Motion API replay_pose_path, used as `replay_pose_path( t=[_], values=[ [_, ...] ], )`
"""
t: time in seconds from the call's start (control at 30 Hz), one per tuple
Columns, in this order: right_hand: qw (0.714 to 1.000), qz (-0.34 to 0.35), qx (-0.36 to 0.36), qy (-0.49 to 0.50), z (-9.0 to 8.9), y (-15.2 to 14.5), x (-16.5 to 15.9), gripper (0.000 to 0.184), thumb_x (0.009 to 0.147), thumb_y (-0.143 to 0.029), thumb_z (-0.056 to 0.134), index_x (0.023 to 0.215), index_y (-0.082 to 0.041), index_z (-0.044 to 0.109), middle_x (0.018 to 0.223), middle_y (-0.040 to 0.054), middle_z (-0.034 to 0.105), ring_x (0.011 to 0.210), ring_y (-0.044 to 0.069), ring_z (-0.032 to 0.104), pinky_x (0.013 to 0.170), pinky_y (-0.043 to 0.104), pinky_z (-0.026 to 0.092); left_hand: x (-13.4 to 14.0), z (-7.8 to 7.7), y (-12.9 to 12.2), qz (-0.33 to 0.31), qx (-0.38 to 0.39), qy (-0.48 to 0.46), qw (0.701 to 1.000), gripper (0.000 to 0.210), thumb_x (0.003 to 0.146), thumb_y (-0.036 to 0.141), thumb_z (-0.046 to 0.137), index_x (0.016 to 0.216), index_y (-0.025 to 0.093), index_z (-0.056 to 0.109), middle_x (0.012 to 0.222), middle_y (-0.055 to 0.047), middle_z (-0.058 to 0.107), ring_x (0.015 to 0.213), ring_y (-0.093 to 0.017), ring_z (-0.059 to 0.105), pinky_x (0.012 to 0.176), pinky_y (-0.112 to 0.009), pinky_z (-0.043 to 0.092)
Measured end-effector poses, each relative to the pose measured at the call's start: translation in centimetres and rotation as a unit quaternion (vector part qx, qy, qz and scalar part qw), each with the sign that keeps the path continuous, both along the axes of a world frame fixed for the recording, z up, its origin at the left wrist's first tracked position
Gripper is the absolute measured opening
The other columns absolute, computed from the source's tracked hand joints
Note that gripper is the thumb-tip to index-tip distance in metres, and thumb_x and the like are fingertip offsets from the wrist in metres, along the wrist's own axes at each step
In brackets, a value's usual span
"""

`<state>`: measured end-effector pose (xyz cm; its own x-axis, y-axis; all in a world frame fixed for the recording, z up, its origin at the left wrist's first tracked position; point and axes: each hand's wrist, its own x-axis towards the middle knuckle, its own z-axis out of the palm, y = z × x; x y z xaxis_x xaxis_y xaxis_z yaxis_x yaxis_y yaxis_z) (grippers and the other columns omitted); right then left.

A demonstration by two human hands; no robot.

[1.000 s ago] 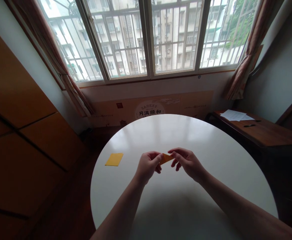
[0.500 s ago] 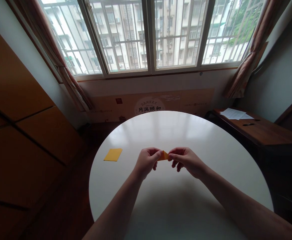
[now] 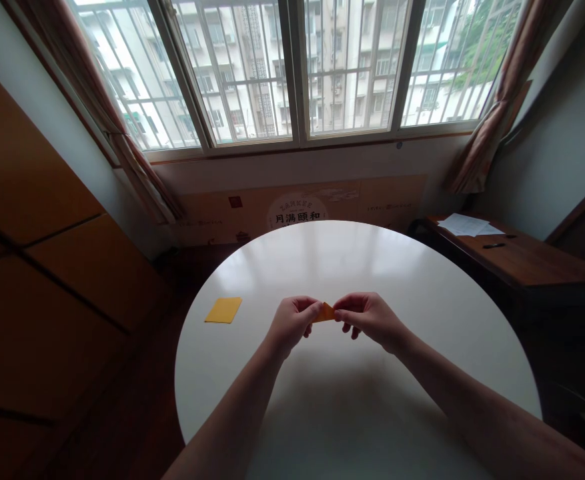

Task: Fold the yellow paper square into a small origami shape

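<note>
Between my two hands is a small folded piece of orange-yellow paper (image 3: 327,312), with a peak pointing up. My left hand (image 3: 295,323) pinches its left side between thumb and fingers. At its right corner, the thumb and forefinger of my right hand (image 3: 369,317) are closed on it, while the other fingers curl below. Both hands are held above the white round table (image 3: 352,260); my fingers cover much of the paper. To the left on the tabletop lies a flat square of yellow paper (image 3: 223,311), apart from my left hand.
A wooden side table (image 3: 532,257) at the right carries white sheets (image 3: 469,225) and a small dark object (image 3: 493,245). A printed cardboard panel (image 3: 392,200) stands below the barred window. Wooden cabinets (image 3: 72,280) are on the left.
The whole view has shifted slightly. My hands keep their pinch on the folded paper, and my right fingertips sit slightly further over its right side. The yellow square has not moved on the table.
</note>
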<state>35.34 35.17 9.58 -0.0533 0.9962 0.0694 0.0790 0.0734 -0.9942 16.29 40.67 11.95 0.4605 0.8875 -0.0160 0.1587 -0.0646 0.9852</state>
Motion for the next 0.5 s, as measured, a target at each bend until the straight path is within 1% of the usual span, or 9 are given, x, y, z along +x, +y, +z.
replay_pose_path(
  t=[0.13, 0.23, 0.5],
  values=[
    [1.0, -0.006, 0.006, -0.016, 0.26, -0.1, -0.16, 0.027, 0.081, -0.035, 0.075, 0.095, -0.013, 0.075, 0.078, 0.0065, 0.072, 0.061, 0.015, 0.066, 0.048, 0.022, 0.053, -0.09, -0.31, 0.2, 0.001, 0.015, 0.006, 1.0, 0.027, 0.077, 0.037, 0.07, 0.081, 0.011, 0.075, 0.066, -0.005, 0.066, 0.054, -0.012, 0.053, 0.047, -0.021, 0.041],
    [1.0, -0.001, 0.003, -0.014, 0.31, -0.15, -0.31, 0.026, 0.081, -0.035, 0.074, 0.094, -0.013, 0.075, 0.079, 0.0067, 0.072, 0.061, 0.015, 0.067, 0.048, 0.022, 0.053, -0.11, -0.5, 0.32, -0.002, 0.024, 0.006, 1.0, 0.025, 0.076, 0.037, 0.07, 0.08, 0.012, 0.075, 0.071, -0.006, 0.068, 0.061, -0.014, 0.056, 0.049, -0.021, 0.043],
    [1.0, -0.001, -0.009, 0.01, 0.46, -0.16, -0.4, 0.028, 0.08, -0.039, 0.075, 0.09, -0.012, 0.073, 0.075, 0.0048, 0.07, 0.06, 0.014, 0.065, 0.048, 0.022, 0.052, -0.04, -0.5, 0.32, -0.015, 0.02, 0.007, 1.0, 0.029, 0.078, 0.04, 0.071, 0.082, 0.012, 0.077, 0.071, -0.007, 0.068, 0.061, -0.014, 0.055, 0.049, -0.022, 0.043]
  ],
)
